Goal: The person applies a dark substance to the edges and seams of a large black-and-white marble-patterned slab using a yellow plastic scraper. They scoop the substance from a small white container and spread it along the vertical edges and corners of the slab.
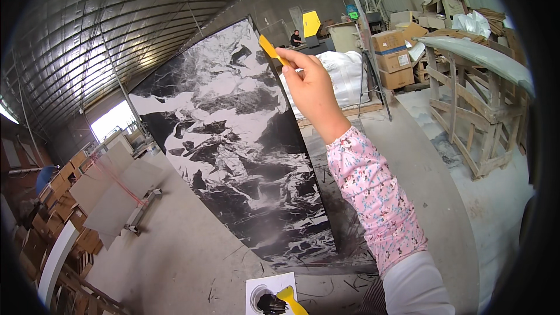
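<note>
My right hand (pixel 313 87), in a pink floral sleeve cover, reaches up to the upper right edge of a tall black-and-white marbled slab (pixel 227 134). Pinched between its thumb and fingers is a yellow scraper (pixel 267 47), its blade at the slab's dark side edge. The slab leans upright before me. At the bottom of the view a white board (pixel 252 287) shows, with black paste (pixel 270 305) in a round patch on it. A second yellow scraper (pixel 290 299) lies against the paste. My left hand is out of the picture.
Cardboard boxes (pixel 392 58) and a wrapped white bundle (pixel 344 76) stand beyond the slab. A wooden frame (pixel 466 116) carries a pale sheet at right. Grey panels (pixel 119 181) rest on a wheeled stand at left. A person (pixel 296 38) is far back.
</note>
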The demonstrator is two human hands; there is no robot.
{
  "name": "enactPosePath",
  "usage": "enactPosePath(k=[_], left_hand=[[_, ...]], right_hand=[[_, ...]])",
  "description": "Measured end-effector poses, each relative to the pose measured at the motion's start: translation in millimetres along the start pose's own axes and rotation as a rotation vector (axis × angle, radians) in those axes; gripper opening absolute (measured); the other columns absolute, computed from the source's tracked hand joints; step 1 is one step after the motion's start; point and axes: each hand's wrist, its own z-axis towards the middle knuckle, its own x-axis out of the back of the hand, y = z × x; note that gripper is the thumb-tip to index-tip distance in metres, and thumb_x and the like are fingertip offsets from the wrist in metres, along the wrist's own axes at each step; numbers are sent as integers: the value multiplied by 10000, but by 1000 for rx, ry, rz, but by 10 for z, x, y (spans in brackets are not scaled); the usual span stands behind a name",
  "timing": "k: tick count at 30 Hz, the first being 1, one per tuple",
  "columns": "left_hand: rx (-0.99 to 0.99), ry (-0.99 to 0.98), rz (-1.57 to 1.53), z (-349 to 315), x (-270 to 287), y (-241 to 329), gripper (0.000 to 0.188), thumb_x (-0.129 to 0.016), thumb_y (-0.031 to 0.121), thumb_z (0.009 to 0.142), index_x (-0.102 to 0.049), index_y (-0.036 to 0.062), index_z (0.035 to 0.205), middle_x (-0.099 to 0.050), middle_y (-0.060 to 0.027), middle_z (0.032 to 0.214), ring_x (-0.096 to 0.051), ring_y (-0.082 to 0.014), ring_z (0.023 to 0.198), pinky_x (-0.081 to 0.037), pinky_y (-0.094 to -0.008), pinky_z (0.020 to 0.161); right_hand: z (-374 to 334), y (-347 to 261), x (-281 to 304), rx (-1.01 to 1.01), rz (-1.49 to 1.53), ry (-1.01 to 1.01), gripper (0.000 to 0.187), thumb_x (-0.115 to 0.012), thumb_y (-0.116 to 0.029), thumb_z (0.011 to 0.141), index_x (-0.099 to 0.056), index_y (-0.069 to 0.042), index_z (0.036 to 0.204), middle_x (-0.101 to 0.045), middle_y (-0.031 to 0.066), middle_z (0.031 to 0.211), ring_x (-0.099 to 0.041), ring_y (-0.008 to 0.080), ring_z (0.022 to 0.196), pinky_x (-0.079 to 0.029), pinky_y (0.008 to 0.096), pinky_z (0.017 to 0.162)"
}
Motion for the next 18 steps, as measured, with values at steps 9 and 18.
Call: enactPosePath(k=[9,18], left_hand=[[-46,84,24,-55,-170,-47,218,-654,116,807,-679,72,1019,-706,-94,1130,-649,-258,1091,-539,-498,961],[-15,2,-42,14,-162,-115,251,-651,85,803,-665,54,1052,-708,-98,1104,-650,-282,1071,-529,-502,974]], right_hand=[[-93,38,-13,-120,43,-67,332,-586,-42,945,-645,-48,1271,-599,53,1039,-563,102,861,-495,242,755],[-613,130,185,-200,98,-99,310,-592,-57,939,-661,-64,1241,-626,140,1035,-616,237,912,-499,322,835]])
